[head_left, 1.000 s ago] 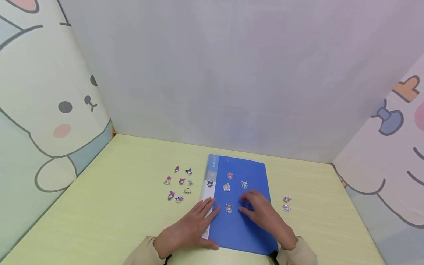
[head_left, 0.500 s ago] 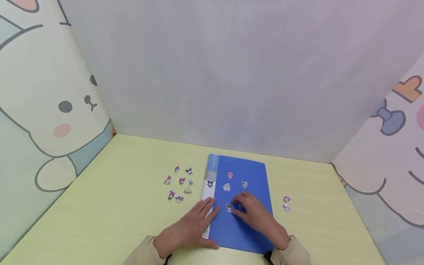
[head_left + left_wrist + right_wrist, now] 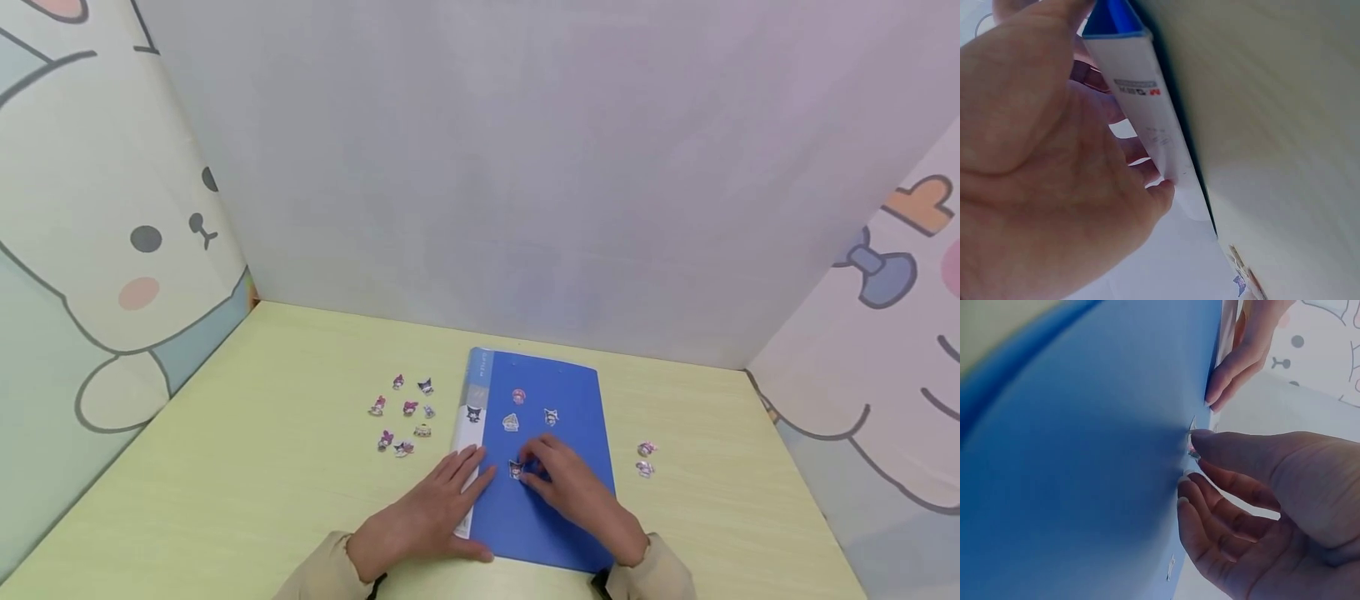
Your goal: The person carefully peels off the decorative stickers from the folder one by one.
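Observation:
A blue file folder [image 3: 555, 517] with a pale spine lies on the table. My left hand [image 3: 435, 508] rests across its spine and lower left corner, fingers spread and fairly straight; the left wrist view shows those fingers against the white spine [image 3: 1147, 125]. On the cover, my right hand [image 3: 570, 487] has its thumb and forefinger at a small cartoon sticker with dark ears [image 3: 515, 469]. Seen from the right wrist, the thumb and forefinger pinch this sticker [image 3: 1193, 449] at the cover's surface, partly hiding it. The other right fingers are bent.
Higher on the cover are a pink sticker [image 3: 519, 397], a whitish sticker [image 3: 510, 422] and a dark-eared sticker [image 3: 551, 417]. Several loose stickers [image 3: 410, 408] lie left of the folder. Two purple-pink stickers [image 3: 646, 458] lie to its right. A pale wall [image 3: 480, 167] stands behind.
My right hand has moved left over the cover, from beside the dark-eared sticker to its right edge, and now pinches it. My left hand has kept its place on the spine.

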A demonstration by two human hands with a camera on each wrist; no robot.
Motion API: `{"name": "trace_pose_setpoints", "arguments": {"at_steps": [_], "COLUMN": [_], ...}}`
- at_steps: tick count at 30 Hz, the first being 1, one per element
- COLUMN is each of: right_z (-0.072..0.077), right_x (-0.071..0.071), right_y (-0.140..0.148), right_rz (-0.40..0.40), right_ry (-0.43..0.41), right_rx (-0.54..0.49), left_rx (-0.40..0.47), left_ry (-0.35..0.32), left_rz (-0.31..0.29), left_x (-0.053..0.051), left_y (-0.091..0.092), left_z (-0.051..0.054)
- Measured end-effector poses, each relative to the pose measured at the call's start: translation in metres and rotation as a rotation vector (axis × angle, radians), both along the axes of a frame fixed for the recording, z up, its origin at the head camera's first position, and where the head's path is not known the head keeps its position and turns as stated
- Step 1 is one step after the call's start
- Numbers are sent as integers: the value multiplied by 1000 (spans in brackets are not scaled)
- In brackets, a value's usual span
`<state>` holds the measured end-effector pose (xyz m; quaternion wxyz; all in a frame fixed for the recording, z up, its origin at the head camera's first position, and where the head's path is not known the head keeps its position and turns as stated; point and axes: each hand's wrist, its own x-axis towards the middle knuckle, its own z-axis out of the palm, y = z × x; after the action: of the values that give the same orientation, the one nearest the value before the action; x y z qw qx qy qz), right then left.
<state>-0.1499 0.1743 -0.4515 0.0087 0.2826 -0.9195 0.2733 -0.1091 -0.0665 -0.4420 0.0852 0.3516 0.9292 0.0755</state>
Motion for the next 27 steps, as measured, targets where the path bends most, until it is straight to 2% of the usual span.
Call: {"name": "trace_pose_setpoints", "arguments": {"at_steps": [9,20,27], "right_z": [0,7,15], "right_x": [-3,-8,-10], "right_y": [0,1,12], "right_rz": [40,66,35], "right_ry": [-39,-74,-62], "right_rx": [-46,-87,-93], "left_rx": [19,38,34], "left_ry": [-27,-21,-16], "left_rz": [6,6,5], "left_x": [0,1,0], "left_y": [0,-1,-1], "left_z": [0,2,1]}}
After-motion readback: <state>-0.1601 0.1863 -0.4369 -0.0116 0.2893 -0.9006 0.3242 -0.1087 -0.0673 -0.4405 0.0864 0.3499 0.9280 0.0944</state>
